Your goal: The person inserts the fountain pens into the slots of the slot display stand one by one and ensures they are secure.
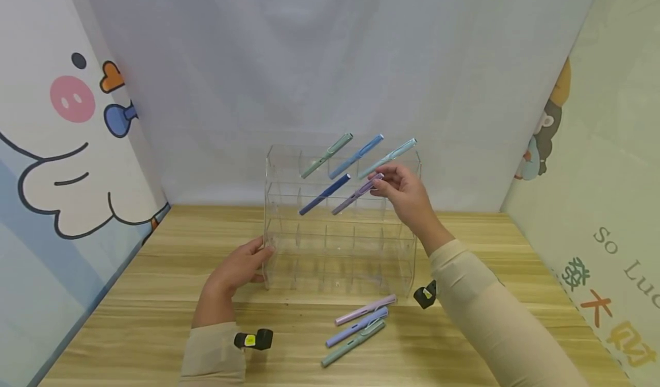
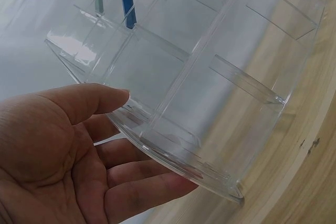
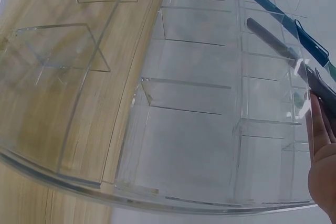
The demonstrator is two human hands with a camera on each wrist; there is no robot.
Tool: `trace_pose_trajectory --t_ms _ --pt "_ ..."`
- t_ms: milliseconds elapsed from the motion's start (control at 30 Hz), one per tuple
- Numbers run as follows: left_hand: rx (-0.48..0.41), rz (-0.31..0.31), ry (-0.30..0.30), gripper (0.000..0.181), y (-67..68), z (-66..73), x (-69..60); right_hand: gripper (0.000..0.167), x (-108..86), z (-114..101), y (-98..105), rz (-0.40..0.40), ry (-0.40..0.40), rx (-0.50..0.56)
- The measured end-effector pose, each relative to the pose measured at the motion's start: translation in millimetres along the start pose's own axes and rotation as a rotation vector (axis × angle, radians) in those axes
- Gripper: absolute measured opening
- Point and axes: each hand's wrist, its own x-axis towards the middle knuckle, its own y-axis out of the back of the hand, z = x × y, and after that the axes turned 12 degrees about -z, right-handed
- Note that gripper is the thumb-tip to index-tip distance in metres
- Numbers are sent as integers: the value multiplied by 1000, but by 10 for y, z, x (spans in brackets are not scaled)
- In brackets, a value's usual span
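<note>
the left hand (image 1: 239,268), fingers curled, grips the left side of a clear rack (image 1: 314,239) on the tabletop (image 1: 289,347); the right hand (image 1: 407,197), nearly closed, pinches the far end of a purple pen (image 1: 354,196) slanted in the rack, right of a dark blue pen (image 1: 325,194). three pens (image 1: 356,328) lie nearer.

Clear rack (image 1: 338,239), tiered w/ dividers, upright, side edge gripped by L hand (image 1: 239,268). Purple pen (image 1: 356,196) slanted at 2nd tier, upper end pinched by R hand (image 1: 404,195). Dk-blue pen (image 1: 325,194) (same slant) L of R hand; green (image 1: 327,156), blue (image 1: 357,156), pale-blue pens (image 1: 388,158) top tier, by/up-L of R hand. Three loose pens (image 1: 357,327) lie below R hand.
</note>
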Motion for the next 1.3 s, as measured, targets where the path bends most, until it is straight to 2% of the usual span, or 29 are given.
trace_pose_trajectory --t_ms 133,233,500,833,1033,1133,1300 --pt "1 1 4 57 -8 -10 7 27 -38 -147 -40 -22 -19 -47" --pt "0 0 3 57 -11 -7 3 27 -48 -180 -49 -24 -31 -71" --pt "-1 -9 0 58 -9 5 -10 28 -21 13 -3 -21 -29 -68" --pt "1 -5 1 60 -4 -3 -19 28 -41 37 -6 -22 -16 -130" --pt "-6 -11 1 59 -8 -3 -14 36 -100 50 38 12 -20 -204" --pt "-9 -14 3 59 -7 -6 -15 39 -164 30 81 44 7 -186" --pt "-15 -18 0 62 5 -16 -10 38 -310 -1 181 91 108 -99"
